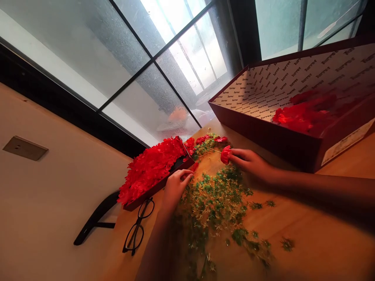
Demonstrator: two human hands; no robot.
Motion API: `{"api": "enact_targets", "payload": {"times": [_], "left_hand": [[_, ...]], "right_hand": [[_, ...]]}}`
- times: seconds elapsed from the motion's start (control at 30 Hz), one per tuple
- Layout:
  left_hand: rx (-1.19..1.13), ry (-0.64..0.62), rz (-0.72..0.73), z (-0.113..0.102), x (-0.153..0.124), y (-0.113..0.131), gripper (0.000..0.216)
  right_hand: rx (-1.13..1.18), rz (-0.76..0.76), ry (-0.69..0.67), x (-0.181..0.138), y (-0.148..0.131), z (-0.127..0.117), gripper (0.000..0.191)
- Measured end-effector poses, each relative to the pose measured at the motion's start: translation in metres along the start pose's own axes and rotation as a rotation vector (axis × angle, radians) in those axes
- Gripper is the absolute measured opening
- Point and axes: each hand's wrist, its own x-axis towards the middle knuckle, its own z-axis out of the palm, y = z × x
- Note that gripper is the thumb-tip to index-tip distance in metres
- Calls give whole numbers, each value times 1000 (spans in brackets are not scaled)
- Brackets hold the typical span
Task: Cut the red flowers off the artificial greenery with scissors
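My right hand (247,162) pinches a red artificial flower (225,155). A thin pale stem sticks out from the bloom toward the left. My left hand (177,185) has its fingers drawn together at a red petal piece (194,167), beside the edge of a shallow box (149,191) heaped with red fabric petals (155,162). How firmly it grips the piece is hard to see. Between and below my hands lies a spread of small green and yellow artificial leaf pieces (216,195). More red flowers (202,139) lie among greenery just beyond.
A large maroon box (263,136) with a printed lining stands at the right, red flowers (307,113) inside. Black-framed glasses (137,226) rest on the wooden table (316,210) at the left. Behind are a barred window (175,70) and a wall socket (25,148).
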Motion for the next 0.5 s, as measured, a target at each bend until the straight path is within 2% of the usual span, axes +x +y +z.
{"api": "enact_targets", "payload": {"times": [0.1, 0.23, 0.4, 0.5], "left_hand": [[43, -22, 35, 0, -1, 4, 21], [59, 14, -12, -2, 0, -2, 22], [83, -60, -15, 0, -1, -8, 19], [107, -37, -44, -1, -1, -8, 16]], "right_hand": [[-27, -2, -36, -1, 1, 1, 37], [-30, -3, -30, -2, 3, 1, 37], [-32, 3, -47, -2, 6, 2, 37], [-44, 4, -48, -2, 5, 3, 35]]}}
